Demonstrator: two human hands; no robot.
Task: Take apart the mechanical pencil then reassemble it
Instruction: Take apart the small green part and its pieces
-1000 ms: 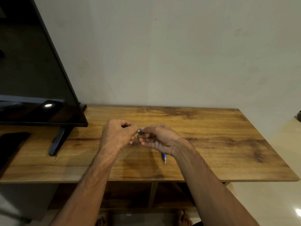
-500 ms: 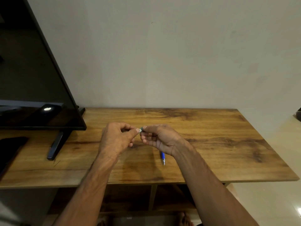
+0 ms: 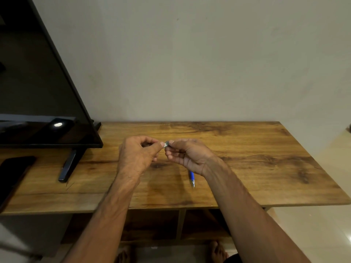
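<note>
My right hand (image 3: 187, 155) is closed around the blue mechanical pencil (image 3: 192, 178). Its blue lower barrel and silver tip stick out below the palm, pointing toward me, above the wooden table (image 3: 247, 168). The pencil's grey top end (image 3: 166, 143) shows between the fingertips of both hands. My left hand (image 3: 135, 154) pinches that top end with thumb and forefinger. Most of the barrel is hidden inside my right fist.
A black TV (image 3: 38, 92) on a stand foot (image 3: 68, 166) fills the table's left side. A dark phone (image 3: 13, 171) lies at the far left edge. The wall rises just behind the table. Shelves and my feet (image 3: 218, 251) show under the front edge.
Both hands have stayed together over the middle of the table. The fingertips have shifted slightly at the pencil's top end, where the grey end now shows more plainly.
</note>
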